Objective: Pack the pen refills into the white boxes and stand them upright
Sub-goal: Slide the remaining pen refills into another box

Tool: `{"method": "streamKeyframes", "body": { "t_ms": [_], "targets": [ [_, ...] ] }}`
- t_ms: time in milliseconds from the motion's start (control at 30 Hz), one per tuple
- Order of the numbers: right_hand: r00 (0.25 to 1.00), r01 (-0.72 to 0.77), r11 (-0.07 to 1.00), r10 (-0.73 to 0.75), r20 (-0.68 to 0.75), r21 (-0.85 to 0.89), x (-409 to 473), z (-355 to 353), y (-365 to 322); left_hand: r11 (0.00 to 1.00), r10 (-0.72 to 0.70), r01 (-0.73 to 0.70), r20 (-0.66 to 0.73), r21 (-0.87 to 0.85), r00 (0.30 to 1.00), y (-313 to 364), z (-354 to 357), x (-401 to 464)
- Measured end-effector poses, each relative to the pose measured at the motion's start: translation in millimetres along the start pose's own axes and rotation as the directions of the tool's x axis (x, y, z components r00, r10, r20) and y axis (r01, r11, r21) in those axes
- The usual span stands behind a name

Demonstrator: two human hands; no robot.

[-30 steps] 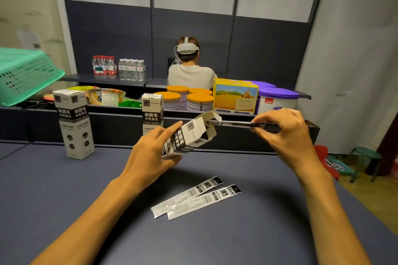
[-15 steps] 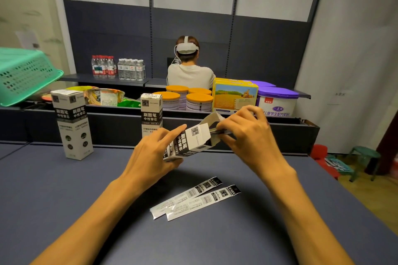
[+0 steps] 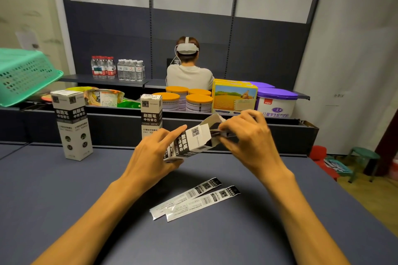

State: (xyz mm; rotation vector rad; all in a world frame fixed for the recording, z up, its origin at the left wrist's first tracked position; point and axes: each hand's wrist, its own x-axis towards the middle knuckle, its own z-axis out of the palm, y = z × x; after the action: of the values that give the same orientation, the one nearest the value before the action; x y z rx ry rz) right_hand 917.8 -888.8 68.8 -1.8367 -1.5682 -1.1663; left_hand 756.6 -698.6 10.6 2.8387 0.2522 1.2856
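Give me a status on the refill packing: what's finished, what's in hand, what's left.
Done, by the look of it: two white boxes stand upright on the table, one at left and one farther back. In hand: the left hand holds a third box tilted, its flap open, while the right hand pushes a refill pack into its mouth. Left: two refill packs lie flat on the table, and this box needs standing up.

Both forearms were bare from the lower edge of the frame up to the wrists, with no sleeve in view. The left hand (image 3: 150, 157) and right hand (image 3: 249, 142) wore no gloves, rings or watch.
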Motion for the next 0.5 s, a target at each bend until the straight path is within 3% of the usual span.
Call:
{"method": "streamKeyframes", "body": {
  "t_ms": [133,300,400,500],
  "targets": [
    [1.0,0.01,1.0,-0.01,-0.012,0.004,0,3,-5,1.0,-0.009,0.009,0.003,0.001,1.0,-1,0,0],
    [0.992,-0.106,0.99,0.112,-0.06,0.096,-5,-11,10,1.0,-0.027,0.027,0.004,-0.001,1.0,-2,-1,-1],
    [0.981,-0.184,0.962,0.192,-0.021,0.2,-12,-11,13,1.0,-0.021,0.021,0.003,0.001,1.0,-1,-1,0],
    [0.984,-0.179,0.952,0.174,0.042,0.247,-14,-3,8,1.0,-0.016,0.016,0.004,0.005,1.0,0,-1,0]
  ]
}}
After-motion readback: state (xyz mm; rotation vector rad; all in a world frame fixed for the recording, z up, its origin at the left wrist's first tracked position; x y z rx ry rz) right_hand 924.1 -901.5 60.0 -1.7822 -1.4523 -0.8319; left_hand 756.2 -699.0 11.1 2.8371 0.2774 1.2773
